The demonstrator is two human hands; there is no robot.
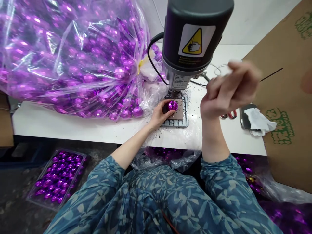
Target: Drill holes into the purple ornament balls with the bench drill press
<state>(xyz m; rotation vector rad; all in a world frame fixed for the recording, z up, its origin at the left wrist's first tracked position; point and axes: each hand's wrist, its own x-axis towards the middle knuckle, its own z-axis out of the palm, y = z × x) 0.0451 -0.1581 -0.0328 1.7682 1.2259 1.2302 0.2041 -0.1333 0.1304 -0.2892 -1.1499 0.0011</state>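
A shiny purple faceted ball [173,105] rests on the small brown board of the drill press [186,48], right beneath its bit. My left hand [161,113] is closed on the ball, thumb in front and fingers behind. To the right of the motor housing, my right hand [229,91] is raised with curled fingers, somewhat blurred. It is at the press's dark lever [205,77], whose outer end is hidden by the hand. Dark shavings are scattered round the metal base [185,122].
A big clear bag [80,65] of purple balls fills the left of the white table. A cardboard box [290,107] stands at the right, near red-handled scissors [232,114] and a phone [245,118] under tissue. A clear tray [84,157] of balls sits low left.
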